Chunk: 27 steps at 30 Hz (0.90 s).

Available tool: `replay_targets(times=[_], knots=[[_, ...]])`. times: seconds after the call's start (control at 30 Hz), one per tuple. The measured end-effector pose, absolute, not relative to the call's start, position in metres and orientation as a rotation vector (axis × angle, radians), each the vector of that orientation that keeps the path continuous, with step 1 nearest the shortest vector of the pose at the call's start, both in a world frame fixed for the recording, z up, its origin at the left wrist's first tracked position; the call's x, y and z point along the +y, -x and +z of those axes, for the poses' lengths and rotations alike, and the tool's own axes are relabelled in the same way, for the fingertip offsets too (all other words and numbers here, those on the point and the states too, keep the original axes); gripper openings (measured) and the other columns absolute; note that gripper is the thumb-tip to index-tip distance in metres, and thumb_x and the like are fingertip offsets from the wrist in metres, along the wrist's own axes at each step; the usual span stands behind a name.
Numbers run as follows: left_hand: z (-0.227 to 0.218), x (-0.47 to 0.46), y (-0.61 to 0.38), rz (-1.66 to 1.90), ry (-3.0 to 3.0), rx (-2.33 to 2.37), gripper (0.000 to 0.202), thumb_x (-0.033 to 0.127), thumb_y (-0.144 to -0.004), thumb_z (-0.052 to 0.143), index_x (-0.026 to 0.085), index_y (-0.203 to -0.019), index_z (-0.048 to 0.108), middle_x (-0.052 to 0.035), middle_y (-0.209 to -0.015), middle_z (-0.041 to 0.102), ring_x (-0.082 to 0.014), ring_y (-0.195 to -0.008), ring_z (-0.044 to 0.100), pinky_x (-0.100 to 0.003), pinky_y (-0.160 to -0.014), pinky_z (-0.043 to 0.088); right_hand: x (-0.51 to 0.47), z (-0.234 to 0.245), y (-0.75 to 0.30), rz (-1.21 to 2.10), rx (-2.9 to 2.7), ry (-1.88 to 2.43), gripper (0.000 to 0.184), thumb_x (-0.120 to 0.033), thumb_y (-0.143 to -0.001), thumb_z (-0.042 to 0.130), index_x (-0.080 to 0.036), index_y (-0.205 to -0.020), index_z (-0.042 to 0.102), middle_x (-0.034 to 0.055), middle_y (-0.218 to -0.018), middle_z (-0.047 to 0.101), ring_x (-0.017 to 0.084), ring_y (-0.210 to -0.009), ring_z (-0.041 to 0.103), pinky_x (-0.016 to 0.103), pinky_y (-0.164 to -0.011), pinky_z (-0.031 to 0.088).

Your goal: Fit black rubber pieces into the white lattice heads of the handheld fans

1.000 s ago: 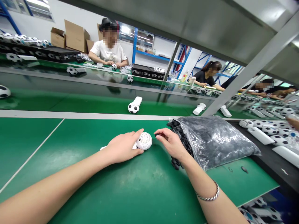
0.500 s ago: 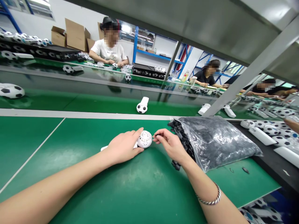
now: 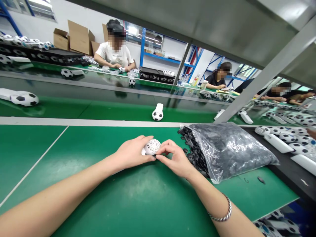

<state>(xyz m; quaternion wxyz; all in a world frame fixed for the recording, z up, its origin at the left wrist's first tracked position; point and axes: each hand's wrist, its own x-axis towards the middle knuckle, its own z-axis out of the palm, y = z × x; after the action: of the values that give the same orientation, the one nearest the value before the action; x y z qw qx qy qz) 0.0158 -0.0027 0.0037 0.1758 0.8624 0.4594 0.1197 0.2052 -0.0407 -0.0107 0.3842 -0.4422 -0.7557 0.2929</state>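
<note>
My left hand is wrapped round a white football-shaped fan, whose round lattice head shows between thumb and fingers; its handle is hidden under the hand. My right hand pinches a small black piece against the lower right edge of the head, close to my left thumb. Beside my right hand, many black pieces spill from the mouth of a clear plastic bag lying on the green table.
Behind the table's pale rail runs a green conveyor belt carrying football fans. At right, a black tray holds several more. A grey post slants across the right. Co-workers sit across the line.
My right hand has moved left and brought the black piece onto the fan's head. Fans on the belt have shifted right, while those on the far line have moved left.
</note>
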Motion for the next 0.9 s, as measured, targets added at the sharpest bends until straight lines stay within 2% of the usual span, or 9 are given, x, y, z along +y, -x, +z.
replay_targets(times=[0.17,0.27,0.33,0.5,0.67,0.77,0.83,0.9], knots=[[0.002,-0.002,-0.017,0.369,-2.438,1.308,0.065,0.054,-0.070,0.053,0.029,-0.128,0.038,-0.0025,-0.120,0.052,-0.0241,-0.102,0.054,-0.033,-0.077,0.045,-0.037,-0.019,-0.205,0.718,-1.850,1.182,0.006,-0.017,-0.072,0.064,-0.019,-0.074,0.059,0.0034,-0.096,0.048,0.017,-0.094,0.050,0.029,-0.080,0.045],[0.002,-0.002,-0.018,0.414,-2.412,1.304,0.060,0.051,-0.069,0.055,0.029,-0.123,0.042,-0.0010,-0.121,0.052,-0.0235,-0.104,0.053,-0.033,-0.080,0.044,-0.035,-0.021,-0.204,0.786,-1.773,1.214,0.016,-0.018,-0.069,0.065,-0.019,-0.081,0.053,0.0060,-0.116,0.046,0.020,-0.109,0.046,0.033,-0.086,0.042],[0.002,-0.001,-0.019,0.447,-2.388,1.308,0.057,0.049,-0.068,0.057,0.030,-0.119,0.044,0.0006,-0.118,0.054,-0.0229,-0.102,0.054,-0.033,-0.079,0.045,-0.033,-0.025,-0.203,0.911,-1.702,1.190,0.027,-0.019,-0.068,0.066,-0.020,-0.087,0.047,0.0080,-0.123,0.045,0.020,-0.110,0.047,0.035,-0.088,0.042],[0.003,-0.002,-0.021,0.488,-2.339,1.338,0.051,0.046,-0.064,0.061,0.034,-0.112,0.049,0.0040,-0.111,0.058,-0.0218,-0.096,0.056,-0.031,-0.073,0.045,-0.030,-0.031,-0.198,1.024,-1.583,1.164,0.035,-0.020,-0.065,0.067,-0.021,-0.084,0.037,0.0090,-0.114,0.056,0.020,-0.098,0.056,0.033,-0.079,0.045],[0.006,-0.003,-0.019,0.430,-2.325,1.311,0.056,0.047,-0.065,0.060,0.031,-0.116,0.046,0.0020,-0.115,0.056,-0.0229,-0.099,0.055,-0.032,-0.076,0.045,-0.022,-0.019,-0.214,1.021,-1.651,1.244,0.035,-0.029,-0.065,0.069,-0.020,-0.088,0.045,0.0072,-0.106,0.058,0.020,-0.096,0.056,0.031,-0.074,0.045],[0.009,0.002,-0.013,0.307,-2.366,1.323,0.059,0.040,-0.063,0.061,0.027,-0.117,0.045,-0.0008,-0.110,0.059,-0.0243,-0.094,0.057,-0.034,-0.075,0.045,-0.013,-0.009,-0.243,0.676,-1.670,1.450,0.028,-0.032,-0.070,0.065,-0.018,-0.090,0.052,0.0055,-0.095,0.059,0.018,-0.084,0.057,0.029,-0.070,0.045],[0.009,0.006,-0.008,0.287,-2.477,1.289,0.055,0.030,-0.064,0.059,0.025,-0.117,0.046,-0.0020,-0.114,0.057,-0.0249,-0.098,0.055,-0.035,-0.079,0.043,-0.008,-0.005,-0.263,0.426,-1.702,1.636,0.015,-0.028,-0.073,0.061,-0.018,-0.084,0.056,0.0028,-0.085,0.060,0.015,-0.072,0.056,0.028,-0.067,0.044],[0.007,0.009,-0.005,0.318,-2.598,1.222,0.055,0.016,-0.067,0.051,0.027,-0.121,0.045,-0.0013,-0.118,0.054,-0.0243,-0.105,0.050,-0.037,-0.085,0.039,-0.006,-0.005,-0.276,0.382,-1.765,1.765,0.005,-0.023,-0.073,0.060,-0.019,-0.076,0.059,0.0000,-0.075,0.060,0.013,-0.063,0.054,0.026,-0.062,0.043]])
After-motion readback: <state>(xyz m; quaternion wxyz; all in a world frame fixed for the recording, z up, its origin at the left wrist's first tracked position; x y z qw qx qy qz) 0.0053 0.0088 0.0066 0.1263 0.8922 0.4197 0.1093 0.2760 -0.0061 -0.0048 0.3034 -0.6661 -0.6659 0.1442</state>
